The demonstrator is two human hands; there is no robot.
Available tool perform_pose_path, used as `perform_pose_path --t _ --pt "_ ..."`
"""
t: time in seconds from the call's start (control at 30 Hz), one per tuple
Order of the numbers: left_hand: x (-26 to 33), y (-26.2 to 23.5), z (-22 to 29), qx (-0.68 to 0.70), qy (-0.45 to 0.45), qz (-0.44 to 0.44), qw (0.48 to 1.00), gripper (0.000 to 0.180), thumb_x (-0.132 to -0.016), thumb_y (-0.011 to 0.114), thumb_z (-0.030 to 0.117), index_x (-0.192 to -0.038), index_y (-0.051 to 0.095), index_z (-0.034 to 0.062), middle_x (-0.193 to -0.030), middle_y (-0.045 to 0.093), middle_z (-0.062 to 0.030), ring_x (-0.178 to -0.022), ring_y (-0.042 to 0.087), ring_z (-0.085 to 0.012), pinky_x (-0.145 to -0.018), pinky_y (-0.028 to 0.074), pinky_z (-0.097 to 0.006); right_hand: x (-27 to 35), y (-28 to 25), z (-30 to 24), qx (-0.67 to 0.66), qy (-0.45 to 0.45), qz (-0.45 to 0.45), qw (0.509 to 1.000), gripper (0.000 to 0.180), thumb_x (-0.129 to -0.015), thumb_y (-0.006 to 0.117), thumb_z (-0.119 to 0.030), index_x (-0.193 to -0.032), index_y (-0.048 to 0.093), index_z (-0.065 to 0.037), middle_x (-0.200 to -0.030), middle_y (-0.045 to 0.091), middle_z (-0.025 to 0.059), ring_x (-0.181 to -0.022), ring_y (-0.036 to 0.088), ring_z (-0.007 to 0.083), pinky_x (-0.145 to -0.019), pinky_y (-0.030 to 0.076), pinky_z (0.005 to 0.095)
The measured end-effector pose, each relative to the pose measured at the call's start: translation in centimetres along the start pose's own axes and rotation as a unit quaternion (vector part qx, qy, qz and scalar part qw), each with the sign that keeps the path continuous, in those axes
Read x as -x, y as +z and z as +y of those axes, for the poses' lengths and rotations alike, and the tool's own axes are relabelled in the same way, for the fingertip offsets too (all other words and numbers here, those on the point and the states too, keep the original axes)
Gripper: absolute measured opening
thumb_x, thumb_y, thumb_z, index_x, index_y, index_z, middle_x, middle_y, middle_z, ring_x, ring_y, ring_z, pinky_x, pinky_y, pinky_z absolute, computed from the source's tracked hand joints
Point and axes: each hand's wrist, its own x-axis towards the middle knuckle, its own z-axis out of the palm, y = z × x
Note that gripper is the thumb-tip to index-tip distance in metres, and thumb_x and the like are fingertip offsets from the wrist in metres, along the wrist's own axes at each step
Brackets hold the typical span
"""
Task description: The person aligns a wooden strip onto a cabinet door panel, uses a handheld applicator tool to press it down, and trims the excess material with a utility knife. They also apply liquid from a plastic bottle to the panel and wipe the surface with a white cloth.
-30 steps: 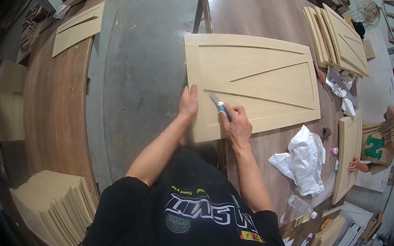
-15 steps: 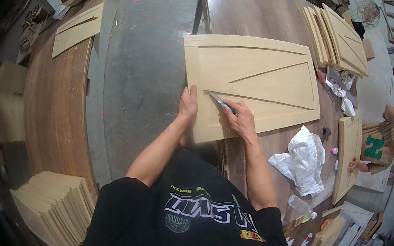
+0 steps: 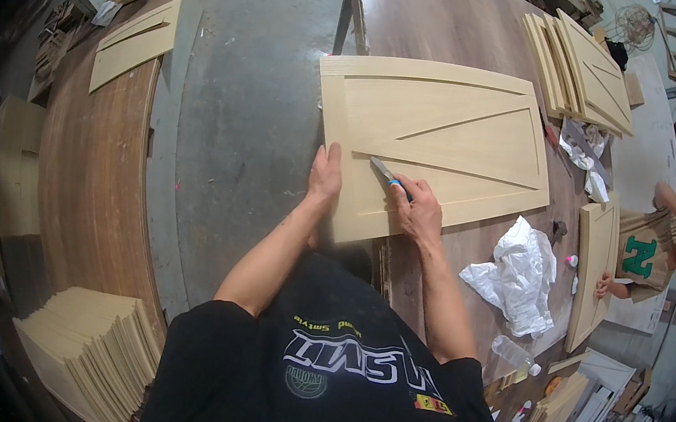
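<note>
Head view: large pale wooden panel [image 3: 467, 138] lies face up on the brown tabletop [image 3: 446, 27], its left end jutting past the tabletop's left edge; the overhang probably leaves that end free for holding. Left hand [image 3: 325, 175] is at the panel's left edge, grip closed on the rim, apparently to steady it; fingers beneath are hidden. Right hand [image 3: 421, 210] pinches a blue-handled blade tool [image 3: 401, 188] between thumb and fingers, blade angled far and left, tip at the near slanted groove; contact cannot be told. The low slant seems to suit running along that line. Crumpled white sheet [image 3: 518, 277] lies right of the panel, clear bottle [image 3: 515, 354] nearer, both clear of the working hand. Stacked panels [image 3: 592, 69] sit at far right, presumably kept out of the way. Co-worker [image 3: 640, 250] at right has one hand on another upright-looking panel [image 3: 592, 273].
</note>
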Motion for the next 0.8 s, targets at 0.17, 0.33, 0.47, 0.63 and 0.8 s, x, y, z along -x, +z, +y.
perform_pose_path --t 0.17,0.33,0.47,0.63,0.8 --pt "0.2 -0.5 0.7 0.033 -0.018 -0.046 0.998 0.077 -0.107 0.041 0.057 -0.147 0.047 -0.0089 -0.144 0.057 -0.0332 -0.138 0.053 -0.0447 -0.114 0.040 -0.045 -0.7 -1.1 0.3 -0.082 0.013 -0.038 0.996 0.029 -0.103 0.066 -0.033 -0.121 0.077 -0.014 -0.101 0.072 0.0130 -0.091 0.070 0.0297 -0.081 0.055 0.0375" --pt "-0.9 -0.2 -1.0 0.010 -0.023 -0.035 0.999 0.084 -0.107 0.040 0.059 -0.152 0.039 -0.0126 -0.149 0.051 -0.0351 -0.143 0.047 -0.0457 -0.118 0.037 -0.044 -0.7 -0.8 0.5 -0.079 0.049 -0.063 0.994 0.033 -0.101 0.063 -0.040 -0.122 0.076 -0.020 -0.112 0.072 0.0163 -0.102 0.071 0.0372 -0.091 0.055 0.0443" --pt "-0.9 -0.2 -1.1 0.018 -0.027 -0.038 0.999 0.084 -0.108 0.039 0.058 -0.152 0.039 -0.0132 -0.149 0.051 -0.0354 -0.144 0.047 -0.0459 -0.119 0.036 -0.044 -0.2 -0.4 0.1 -0.047 0.040 -0.044 0.997 0.031 -0.100 0.064 -0.040 -0.122 0.076 -0.021 -0.112 0.072 0.0148 -0.104 0.070 0.0382 -0.091 0.055 0.0454" --pt "0.2 -0.7 1.2 0.019 -0.026 -0.065 0.997 0.082 -0.108 0.039 0.057 -0.150 0.040 -0.0132 -0.148 0.052 -0.0351 -0.143 0.048 -0.0458 -0.118 0.037 -0.044 0.8 0.1 -0.6 0.011 0.008 0.015 1.000 0.029 -0.103 0.066 -0.034 -0.119 0.077 -0.014 -0.099 0.072 0.0137 -0.087 0.071 0.0312 -0.079 0.057 0.0403" --pt "-1.3 -0.3 -1.7 0.011 -0.026 -0.047 0.999 0.082 -0.108 0.039 0.057 -0.152 0.040 -0.0124 -0.150 0.051 -0.0335 -0.144 0.047 -0.0451 -0.119 0.036 -0.044 -0.8 -0.2 0.4 -0.063 0.035 -0.036 0.997 0.030 -0.103 0.065 -0.033 -0.118 0.077 -0.011 -0.101 0.074 0.0136 -0.091 0.072 0.0314 -0.080 0.057 0.0395"
